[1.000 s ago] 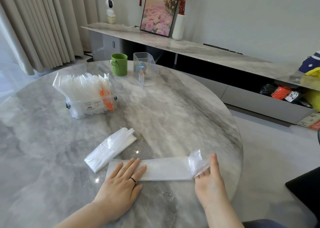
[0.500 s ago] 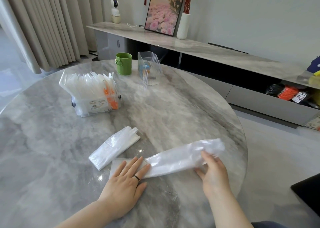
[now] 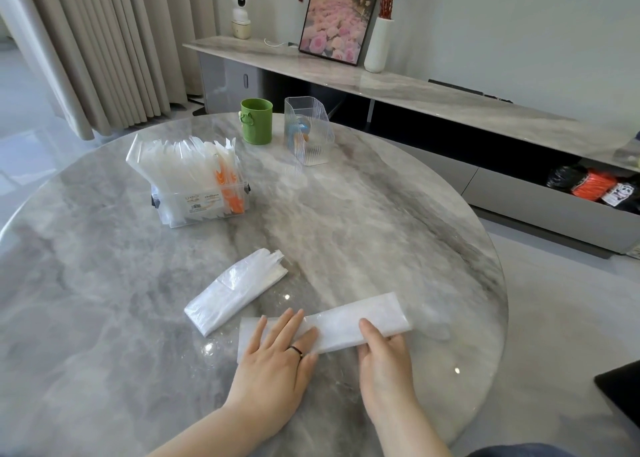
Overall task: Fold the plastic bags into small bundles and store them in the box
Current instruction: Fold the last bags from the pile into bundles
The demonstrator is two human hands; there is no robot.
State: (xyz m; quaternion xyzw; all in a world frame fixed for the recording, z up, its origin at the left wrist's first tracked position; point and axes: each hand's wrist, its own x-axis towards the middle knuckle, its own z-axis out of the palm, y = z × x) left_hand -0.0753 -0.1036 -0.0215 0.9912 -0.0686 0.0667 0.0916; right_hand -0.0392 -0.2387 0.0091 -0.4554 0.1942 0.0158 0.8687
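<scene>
Fingers (image 3: 291, 321) of left hand (image 3: 277, 359) straight, slightly spread, pressed flat on left end of bag (image 3: 349, 318); likely purpose: anchoring that end against sliding on the smooth counter (image 3: 381, 231). Right hand (image 3: 384, 363) pinching right part of bag, thumb on top, remaining fingers tucked below and hidden; grip apparently suited to carrying the free end leftward for the next fold. Bag as a long flat strip lying on counter, well nearer than box (image 3: 207, 210) and to its right. Second bag (image 3: 239, 293), a narrow strip, loose on counter, likewise nearer than box, ungripped, probably set aside for later bundling. Box already packed with upright bundles (image 3: 183, 169). Both palms down, wrists low to counter; forearms converging from near edge, left slanting rightward, right slanting leftward.
</scene>
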